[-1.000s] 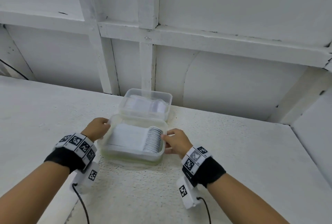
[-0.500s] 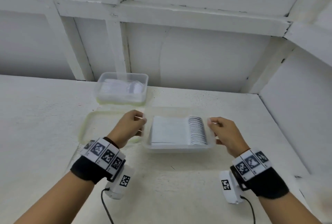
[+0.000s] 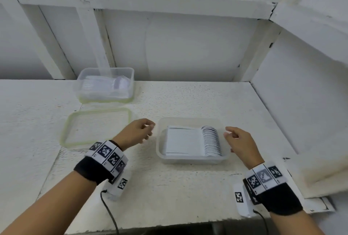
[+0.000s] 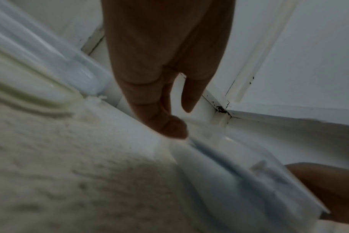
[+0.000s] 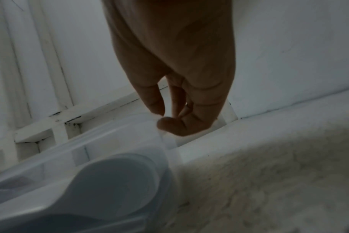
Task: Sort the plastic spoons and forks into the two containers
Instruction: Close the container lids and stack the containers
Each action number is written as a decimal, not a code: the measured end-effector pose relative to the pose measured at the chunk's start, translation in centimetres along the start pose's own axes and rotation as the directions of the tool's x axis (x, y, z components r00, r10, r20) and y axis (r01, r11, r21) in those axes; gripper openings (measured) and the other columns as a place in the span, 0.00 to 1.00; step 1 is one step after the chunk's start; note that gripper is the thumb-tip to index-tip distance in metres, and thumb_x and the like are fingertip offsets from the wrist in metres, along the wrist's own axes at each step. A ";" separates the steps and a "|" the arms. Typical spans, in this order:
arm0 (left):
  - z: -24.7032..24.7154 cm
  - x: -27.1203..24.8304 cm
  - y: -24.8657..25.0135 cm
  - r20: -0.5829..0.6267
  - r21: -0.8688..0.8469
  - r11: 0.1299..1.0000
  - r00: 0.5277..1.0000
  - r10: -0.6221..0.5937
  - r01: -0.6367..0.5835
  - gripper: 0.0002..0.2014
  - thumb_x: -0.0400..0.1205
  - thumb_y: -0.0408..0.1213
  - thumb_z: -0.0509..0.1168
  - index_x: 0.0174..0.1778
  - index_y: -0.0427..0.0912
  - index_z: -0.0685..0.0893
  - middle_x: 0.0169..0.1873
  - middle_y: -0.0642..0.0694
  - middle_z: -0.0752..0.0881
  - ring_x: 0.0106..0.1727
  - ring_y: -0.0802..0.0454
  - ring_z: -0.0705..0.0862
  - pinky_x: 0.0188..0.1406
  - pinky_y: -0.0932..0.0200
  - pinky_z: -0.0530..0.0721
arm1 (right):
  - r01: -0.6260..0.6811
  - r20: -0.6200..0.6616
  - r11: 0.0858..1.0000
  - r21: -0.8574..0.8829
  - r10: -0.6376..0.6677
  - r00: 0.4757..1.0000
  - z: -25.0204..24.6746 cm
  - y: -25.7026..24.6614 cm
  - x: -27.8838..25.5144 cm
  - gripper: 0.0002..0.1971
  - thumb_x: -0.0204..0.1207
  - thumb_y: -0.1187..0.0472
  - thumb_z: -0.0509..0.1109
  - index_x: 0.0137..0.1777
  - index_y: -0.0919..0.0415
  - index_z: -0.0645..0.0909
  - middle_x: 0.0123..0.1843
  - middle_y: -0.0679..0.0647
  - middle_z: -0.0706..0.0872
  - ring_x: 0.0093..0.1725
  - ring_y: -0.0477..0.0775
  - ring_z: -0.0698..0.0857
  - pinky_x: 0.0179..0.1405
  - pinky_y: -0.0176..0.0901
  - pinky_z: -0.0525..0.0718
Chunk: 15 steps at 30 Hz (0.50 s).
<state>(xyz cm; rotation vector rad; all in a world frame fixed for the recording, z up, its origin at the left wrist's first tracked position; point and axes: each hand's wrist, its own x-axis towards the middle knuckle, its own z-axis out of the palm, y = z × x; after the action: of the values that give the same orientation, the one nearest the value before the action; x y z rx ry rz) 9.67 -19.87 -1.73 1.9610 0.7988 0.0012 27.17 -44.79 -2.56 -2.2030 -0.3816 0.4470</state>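
A clear container [image 3: 192, 159] stands on the table at centre right, with a neat row of white plastic spoons [image 3: 211, 140] in it. My left hand [image 3: 143, 131] hovers just off its left wall, fingers loosely curled and holding nothing. On the other side my right hand [image 3: 237, 140] does the same by the right wall. A second clear container [image 3: 105, 91] with white cutlery stands at the back left; I cannot tell which kind. In the right wrist view my right hand [image 5: 179, 102] hangs over the container's rim [image 5: 90, 141], with a spoon bowl [image 5: 114, 181] behind the wall.
A green-rimmed lid [image 3: 65, 134] lies flat on the table left of my left hand. The back container sits on another green-rimmed lid. White walls close off the table at the back and right. The table's front edge runs under my forearms.
The spoon container has come off its green-rimmed lid and moved right onto the bare table. Both hands have let go of its sides and drawn slightly away.
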 end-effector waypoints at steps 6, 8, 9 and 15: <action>-4.9 -1.1 -6.0 -0.027 0.780 0.626 0.998 0.048 -0.009 0.25 0.82 0.52 0.61 0.74 0.49 0.70 0.70 0.45 0.71 0.71 0.44 0.69 0.69 0.49 0.70 | 0.235 -0.019 0.890 -0.392 -0.263 0.965 1.5 -2.1 -1.5 0.21 0.80 0.57 0.65 0.73 0.58 0.73 0.68 0.63 0.74 0.68 0.62 0.70 0.66 0.47 0.69; -5.4 -1.5 -7.4 0.021 0.750 0.661 1.000 -0.021 -0.002 0.27 0.81 0.52 0.62 0.76 0.49 0.68 0.72 0.45 0.68 0.72 0.44 0.67 0.71 0.51 0.69 | 0.293 0.014 0.850 -0.438 -0.319 0.948 2.7 -3.1 -2.3 0.21 0.80 0.57 0.65 0.73 0.57 0.73 0.68 0.61 0.73 0.68 0.62 0.68 0.66 0.48 0.69; -5.6 -1.6 -7.8 0.019 0.727 0.687 1.000 -0.007 -0.009 0.26 0.82 0.50 0.62 0.75 0.49 0.69 0.71 0.44 0.68 0.71 0.44 0.68 0.70 0.53 0.69 | 0.328 0.027 0.833 -0.446 -0.354 0.935 3.3 -3.7 -2.6 0.21 0.80 0.57 0.65 0.72 0.57 0.74 0.67 0.61 0.73 0.67 0.61 0.68 0.65 0.49 0.70; -6.4 -2.7 -7.6 -0.020 0.747 0.654 0.979 0.202 -0.120 0.17 0.85 0.36 0.59 0.70 0.44 0.77 0.63 0.43 0.78 0.60 0.44 0.78 0.54 0.53 0.78 | 0.551 0.172 0.764 -0.335 -0.525 0.834 6.6 -7.0 -3.8 0.20 0.79 0.57 0.66 0.71 0.58 0.76 0.66 0.59 0.75 0.66 0.59 0.69 0.65 0.47 0.70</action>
<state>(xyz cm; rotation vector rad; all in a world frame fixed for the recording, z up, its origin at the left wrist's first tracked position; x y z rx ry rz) 1.49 -13.89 -3.56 2.8411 0.7449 -0.1443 20.03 -37.66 -0.22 -2.2974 -1.1903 0.1312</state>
